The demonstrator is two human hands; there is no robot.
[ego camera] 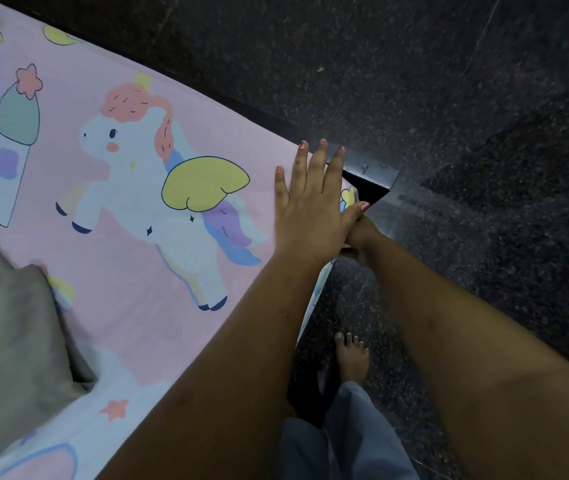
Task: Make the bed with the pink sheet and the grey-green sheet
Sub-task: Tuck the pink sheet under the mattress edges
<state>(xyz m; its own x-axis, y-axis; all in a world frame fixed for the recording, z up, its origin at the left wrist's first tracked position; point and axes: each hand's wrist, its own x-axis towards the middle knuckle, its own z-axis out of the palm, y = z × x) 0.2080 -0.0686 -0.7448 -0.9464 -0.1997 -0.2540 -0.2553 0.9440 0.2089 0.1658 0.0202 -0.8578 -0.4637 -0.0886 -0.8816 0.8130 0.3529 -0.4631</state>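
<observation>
I noted the pink sheet (pixel 130 258) spread flat over the bed, its unicorn print (pixel 179 216) facing up and its cloth reaching the bed's near corner. The left hand (pixel 310 209) lay palm down on the sheet at that corner. Its grip was apart: the fingers were straight and slightly spread, the fingertips (pixel 303 145) reaching the sheet's far edge, the thumb pointing out over the corner.

The right hand (pixel 362 237) sat just under the left thumb, against the corner where the sheet turned down over the side. Most of it was hidden by the left hand, so I could not tell whether its grip was apart, together or clamped on the cloth.

The grey-green sheet (pixel 9 341) lay bunched in a loose heap on top of the pink sheet, well apart from both hands, toward the left edge of the view.

A dark bed frame (pixel 373 173) projected past the corner, just beyond the left fingertips. A dark speckled floor (pixel 466 98) ran alongside the bed. One bare foot (pixel 352 358) stood on it beside the bed, with a grey-blue trouser leg (pixel 355 434) above it.
</observation>
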